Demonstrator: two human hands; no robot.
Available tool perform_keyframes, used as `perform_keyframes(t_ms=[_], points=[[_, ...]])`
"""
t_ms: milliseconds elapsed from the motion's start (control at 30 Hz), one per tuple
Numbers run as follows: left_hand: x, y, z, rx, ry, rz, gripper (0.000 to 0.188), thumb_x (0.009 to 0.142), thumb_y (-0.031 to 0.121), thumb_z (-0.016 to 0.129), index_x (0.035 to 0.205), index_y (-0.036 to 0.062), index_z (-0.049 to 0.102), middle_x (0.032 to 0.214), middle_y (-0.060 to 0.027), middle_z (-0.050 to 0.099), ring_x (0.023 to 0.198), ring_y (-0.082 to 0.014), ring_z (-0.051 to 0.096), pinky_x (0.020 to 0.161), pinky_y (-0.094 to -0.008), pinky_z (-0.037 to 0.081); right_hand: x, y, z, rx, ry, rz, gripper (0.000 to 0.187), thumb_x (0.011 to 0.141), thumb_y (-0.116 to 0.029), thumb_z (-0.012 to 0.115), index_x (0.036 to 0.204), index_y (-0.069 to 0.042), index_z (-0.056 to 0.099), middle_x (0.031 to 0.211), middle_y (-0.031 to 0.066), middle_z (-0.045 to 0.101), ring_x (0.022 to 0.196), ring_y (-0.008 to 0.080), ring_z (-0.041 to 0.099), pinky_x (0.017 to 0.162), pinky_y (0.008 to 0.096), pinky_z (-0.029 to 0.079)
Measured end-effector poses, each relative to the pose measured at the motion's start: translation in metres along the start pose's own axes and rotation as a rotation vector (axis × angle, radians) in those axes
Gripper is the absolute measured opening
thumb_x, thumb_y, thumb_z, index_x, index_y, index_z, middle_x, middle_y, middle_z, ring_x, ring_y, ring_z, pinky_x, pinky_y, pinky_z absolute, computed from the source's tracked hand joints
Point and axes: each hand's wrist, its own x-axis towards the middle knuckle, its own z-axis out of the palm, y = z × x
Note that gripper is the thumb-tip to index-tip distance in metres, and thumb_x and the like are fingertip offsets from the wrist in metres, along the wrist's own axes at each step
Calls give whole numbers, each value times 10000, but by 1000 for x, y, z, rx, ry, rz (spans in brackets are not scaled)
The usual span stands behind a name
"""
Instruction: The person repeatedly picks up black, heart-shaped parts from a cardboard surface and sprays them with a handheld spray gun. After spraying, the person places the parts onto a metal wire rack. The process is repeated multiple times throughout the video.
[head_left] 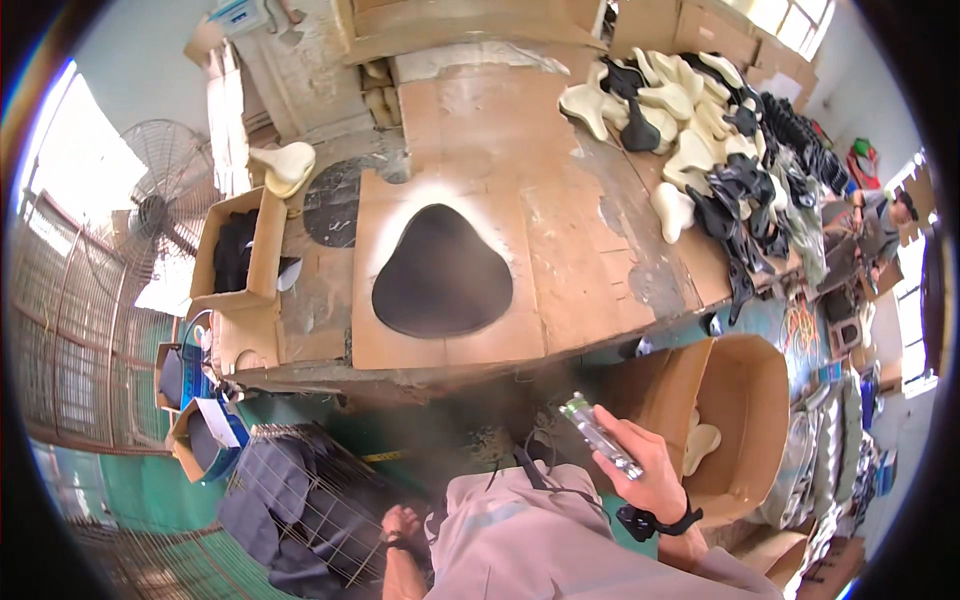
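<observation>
The spray gun (600,436), a slim rigid tool that looks light, sits clasped mid-body in the right hand (655,470), while the left hand (400,522) hangs loosely open, holding nothing.

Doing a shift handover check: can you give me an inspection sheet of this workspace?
Surface: worn bench, with a cardboard sheet bearing a dark saddle-shaped patch.
Job's things: metallic tool in right hand.
Clutter: pile of cream and black saddle parts; open boxes; wire basket of dark pieces.
Grippers: right hand shut on tool; left hand low by basket, grip unclear.
Cables: nothing seen.
Surroundings: fan, window, another person at right.
</observation>
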Motion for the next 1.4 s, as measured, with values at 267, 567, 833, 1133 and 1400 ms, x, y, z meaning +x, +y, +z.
perform_keyframes(t_ms=[267, 567, 833, 1133, 1400], points=[[3, 89, 91, 467, 254, 353, 383, 895, 90, 473, 1275, 55, 513, 1041, -169, 667, 904, -314, 672, 751, -473, 575, 21, -7, 1, 4, 181, -12, 522, 793, 6, 702, 1297, 10, 566, 921, 165, 670, 756, 277, 648, 688, 316, 505], [51, 48, 8, 200, -256, 80, 296, 873, 68, 547, 1165, 43, 582, 909, -162, 686, 715, -289, 686, 589, -416, 571, 58, -10, -1, 69, -151, -140, 653, 705, 71, 722, 1329, -13, 548, 952, 175, 672, 802, 333, 652, 734, 351, 522], [29, 17, 13, 178, 190, 24, 212, 857, 58, 570, 1067, 49, 599, 719, -142, 613, 564, -292, 613, 460, -379, 475, 50, -3, -8, 19, -210, -36, 653, 709, 62, 729, 1331, -24, 551, 952, 177, 669, 803, 339, 647, 735, 351, 519], [56, 57, 38, 314, -12, 97, 303, 878, 61, 527, 1177, 33, 565, 934, -160, 667, 770, -280, 678, 604, -411, 570, 33, 18, -25, 23, 66, 118, 518, 792, 6, 690, 1297, -13, 577, 914, 181, 666, 738, 298, 641, 697, 335, 502], [21, 89, 132, 583, 223, 258, 359, 844, 25, 582, 1202, 19, 556, 963, -163, 681, 816, -267, 685, 671, -407, 586, 60, 15, -14, 32, 184, 46, 495, 802, 25, 673, 1288, -14, 585, 847, 148, 647, 670, 252, 595, 650, 313, 483]])
